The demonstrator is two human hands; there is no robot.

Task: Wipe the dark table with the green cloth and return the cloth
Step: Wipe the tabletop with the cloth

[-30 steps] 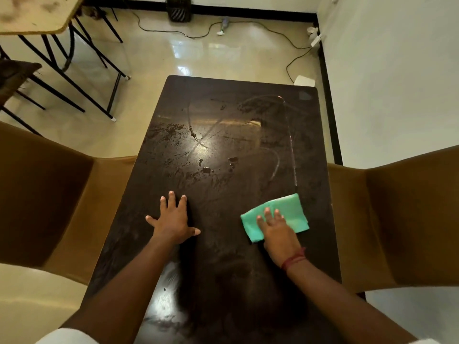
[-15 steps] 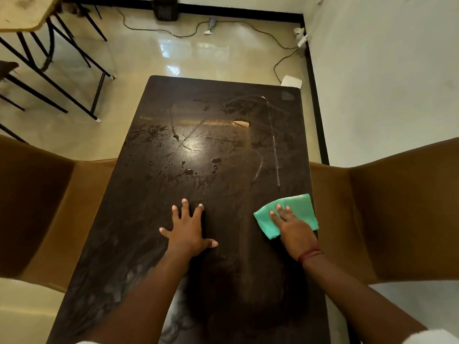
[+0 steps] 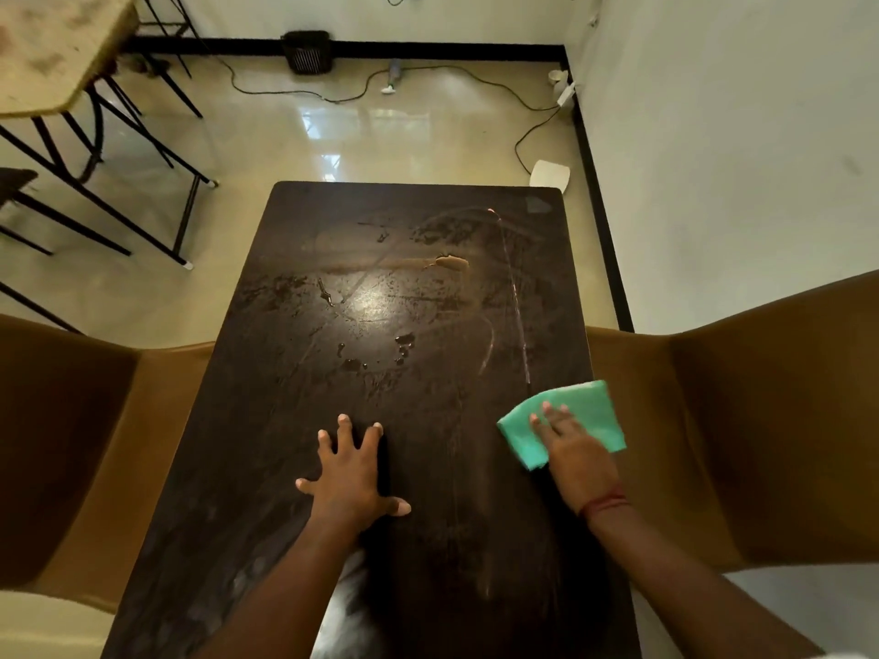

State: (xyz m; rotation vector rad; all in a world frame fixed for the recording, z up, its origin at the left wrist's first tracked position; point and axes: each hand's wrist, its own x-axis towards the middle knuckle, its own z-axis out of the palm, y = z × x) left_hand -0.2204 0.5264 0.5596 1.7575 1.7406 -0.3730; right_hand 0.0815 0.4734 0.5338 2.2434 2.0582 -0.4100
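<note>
The dark table [image 3: 285, 420] runs away from me, with wet streaks, smears and small droplets across its middle and far half. A folded green cloth [image 3: 585, 411] lies flat at the table's right edge, its far corner reaching slightly past that edge. My right hand [image 3: 573, 456] presses down on the cloth with fingers spread, covering its near part. My left hand [image 3: 354, 473] rests flat on the bare tabletop near the middle, fingers apart and holding nothing.
Brown chairs stand on either side, the left chair [image 3: 71, 444] and the right chair [image 3: 761, 420], close against the table. Beyond the far end lie a cable [image 3: 295, 92], a black box [image 3: 307, 52] and a white object [image 3: 549, 173] on the glossy floor. Another table [image 3: 52, 54] stands far left.
My right hand has slid the green cloth to the right, up to the table's right edge. My left hand has stayed flat on the table.
</note>
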